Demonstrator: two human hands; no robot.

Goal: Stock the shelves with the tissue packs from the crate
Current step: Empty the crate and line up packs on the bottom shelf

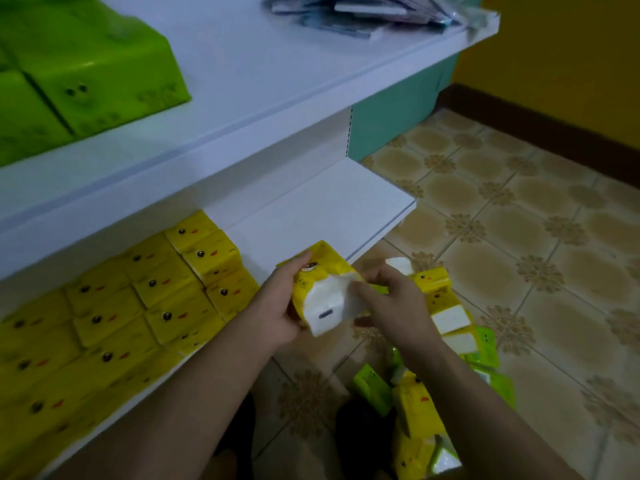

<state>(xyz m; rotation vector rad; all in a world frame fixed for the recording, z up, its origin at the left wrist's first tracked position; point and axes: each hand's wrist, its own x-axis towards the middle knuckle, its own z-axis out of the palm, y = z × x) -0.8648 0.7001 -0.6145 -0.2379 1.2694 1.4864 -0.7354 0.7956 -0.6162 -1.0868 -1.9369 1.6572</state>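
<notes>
A yellow tissue pack with a white end panel is held just off the front edge of the bottom shelf. My left hand grips its left side. My right hand pinches its right side. Several yellow packs with duck faces stand in rows on the left part of that shelf. Loose yellow and green packs lie in a heap on the floor under my right forearm. No crate shows.
The upper white shelf carries green tissue packs at the left and flat blue-grey packets at the back. The bottom shelf's right part is bare white. Patterned floor tiles stretch right toward a yellow wall.
</notes>
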